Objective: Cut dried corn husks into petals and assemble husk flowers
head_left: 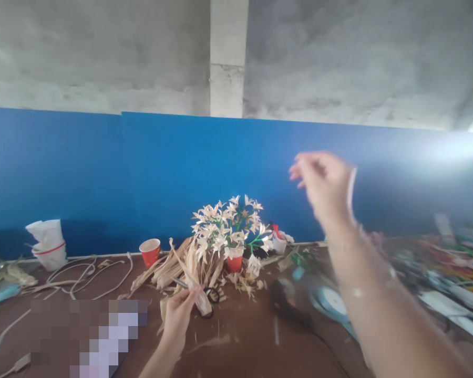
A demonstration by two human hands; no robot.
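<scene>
My left hand (180, 311) is low over the table, its fingertips pinched on a pale strip of dried husk (202, 303). Black-handled scissors (213, 295) lie right beside and partly behind that strip. Raised high on the right in front of the blue panel, my right hand (325, 176) has its fingers curled together. Motion blurs it, and whatever may be between its fingertips is too small to make out. A bunch of cream husk flowers (220, 231) with green stems stands in a red cup (234, 262). More dried husks (177, 265) are heaped left of the flowers.
At the left are a red paper cup (150, 253), a white container (50, 252) with white paper, and a looping white cable (76, 281). Blue ribbon on a roll (333, 300) and a blurred dark tool (286, 302) lie right of centre. Cluttered wires (453, 262) cover the far right.
</scene>
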